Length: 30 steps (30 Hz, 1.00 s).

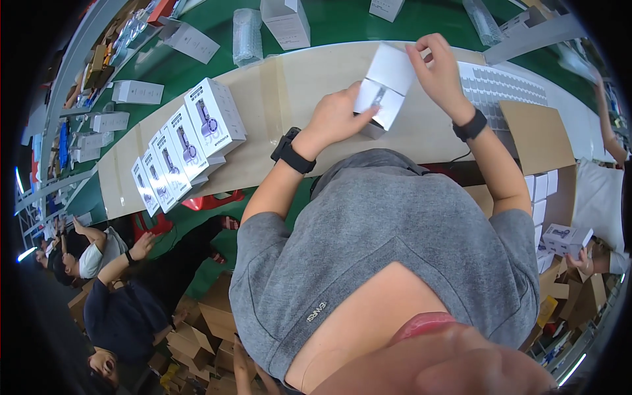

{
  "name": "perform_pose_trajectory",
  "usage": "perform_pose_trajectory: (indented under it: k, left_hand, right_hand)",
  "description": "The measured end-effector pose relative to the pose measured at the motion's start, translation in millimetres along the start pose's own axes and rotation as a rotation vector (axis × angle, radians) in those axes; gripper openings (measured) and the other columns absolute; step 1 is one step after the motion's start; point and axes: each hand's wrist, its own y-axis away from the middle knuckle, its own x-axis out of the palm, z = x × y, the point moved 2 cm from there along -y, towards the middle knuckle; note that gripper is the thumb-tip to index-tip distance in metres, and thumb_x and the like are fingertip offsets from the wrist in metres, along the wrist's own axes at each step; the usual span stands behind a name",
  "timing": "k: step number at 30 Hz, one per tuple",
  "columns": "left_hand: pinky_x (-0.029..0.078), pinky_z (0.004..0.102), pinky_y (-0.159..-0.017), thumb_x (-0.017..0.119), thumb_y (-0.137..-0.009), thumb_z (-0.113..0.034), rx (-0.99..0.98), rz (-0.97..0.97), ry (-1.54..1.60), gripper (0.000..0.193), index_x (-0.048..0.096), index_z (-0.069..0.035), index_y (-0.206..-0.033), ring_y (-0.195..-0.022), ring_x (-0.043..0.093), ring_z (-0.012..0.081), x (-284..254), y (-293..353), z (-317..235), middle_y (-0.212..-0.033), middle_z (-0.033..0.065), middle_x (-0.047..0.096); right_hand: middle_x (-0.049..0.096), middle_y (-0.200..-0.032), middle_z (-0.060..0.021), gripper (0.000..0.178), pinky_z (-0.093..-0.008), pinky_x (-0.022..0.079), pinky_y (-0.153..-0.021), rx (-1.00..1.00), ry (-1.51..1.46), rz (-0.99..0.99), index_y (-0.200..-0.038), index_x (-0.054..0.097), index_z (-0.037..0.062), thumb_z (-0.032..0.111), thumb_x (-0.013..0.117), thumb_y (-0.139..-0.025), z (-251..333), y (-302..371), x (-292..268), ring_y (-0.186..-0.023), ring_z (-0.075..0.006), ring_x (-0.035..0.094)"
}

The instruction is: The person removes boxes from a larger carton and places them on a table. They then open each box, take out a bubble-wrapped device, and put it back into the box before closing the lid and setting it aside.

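Observation:
A white carton (390, 69) is tilted above the tan tabletop, its seam and a small greyish patch facing up. My left hand (334, 117) grips its lower left side, thumb lying across the front face near that patch. At the carton's upper right corner is my right hand (437, 74), fingers curled in a pinch; whatever lies between the fingertips is too small to make out. Right of the hands lies a sheet with rows of pale stickers (503, 91). To the left, several printed white boxes (214, 122) with a purple device pictured lean in a row.
A green conveyor belt (217, 29) beyond the table carries white boxes and bubble-wrapped items (247, 36). An open cardboard carton (536, 135) with white boxes stands at right. Another person's hand (580, 262) holds a box there. Other people sit at lower left, near piled cardboard (217, 306).

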Motion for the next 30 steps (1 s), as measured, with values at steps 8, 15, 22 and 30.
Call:
perform_pose_trajectory:
  k: [8, 15, 22, 30]
  left_hand:
    - [0.044, 0.0378, -0.049, 0.046, -0.09, -0.022, -0.054, -0.291, 0.154, 0.035, 0.054, 0.003, -0.067, -0.052, 0.056, 0.0336, -0.9, 8.3, 18.5, -0.055, 0.0161, 0.056]
    - [0.043, 0.039, -0.075, 0.054, -0.082, -0.017, 0.173, -0.452, -0.115, 0.015, 0.059, -0.003, -0.084, -0.081, 0.058, 0.0274, -9.1, 1.8, 1.1, -0.079, 0.0105, 0.06]
    - [0.029, 0.0461, -0.096, 0.062, -0.072, -0.016, 0.547, -0.219, -0.328, 0.022, 0.059, -0.009, -0.093, -0.104, 0.049, 0.0256, 7.2, 1.3, -38.2, -0.095, 0.0049, 0.057]
    - [0.027, 0.05, -0.098, 0.063, -0.072, -0.015, 0.493, -0.066, -0.484, 0.014, 0.059, -0.009, -0.084, -0.104, 0.049, 0.0239, -8.3, 6.2, -24.9, -0.092, 0.003, 0.058]
  right_hand:
    - [0.057, -0.106, -0.011, 0.033, -0.0429, 0.043, -0.091, -0.829, 0.571, 0.501, -0.1, 0.057, 0.004, 0.008, 0.067, -0.068, 41.1, 71.6, 13.2, -0.104, -0.0294, 0.053]
    - [0.058, -0.107, -0.0104, 0.032, -0.0449, 0.035, -0.099, -0.645, 0.444, 0.266, -0.1, 0.058, 0.0048, 0.009, 0.066, -0.07, 9.7, 109.0, -5.0, -0.106, -0.0289, 0.052]
    - [0.058, -0.095, -0.0103, 0.026, -0.0387, 0.039, -0.086, -0.437, 0.565, 0.21, -0.098, 0.059, 0.005, 0.011, 0.063, -0.073, 33.1, 89.4, 1.1, -0.095, -0.0284, 0.053]
    - [0.055, -0.085, -0.0086, 0.015, -0.0364, 0.04, -0.072, -0.561, 0.646, 0.266, -0.085, 0.058, 0.0058, 0.012, 0.061, -0.072, 21.8, 75.0, 11.3, -0.085, -0.0253, 0.051]
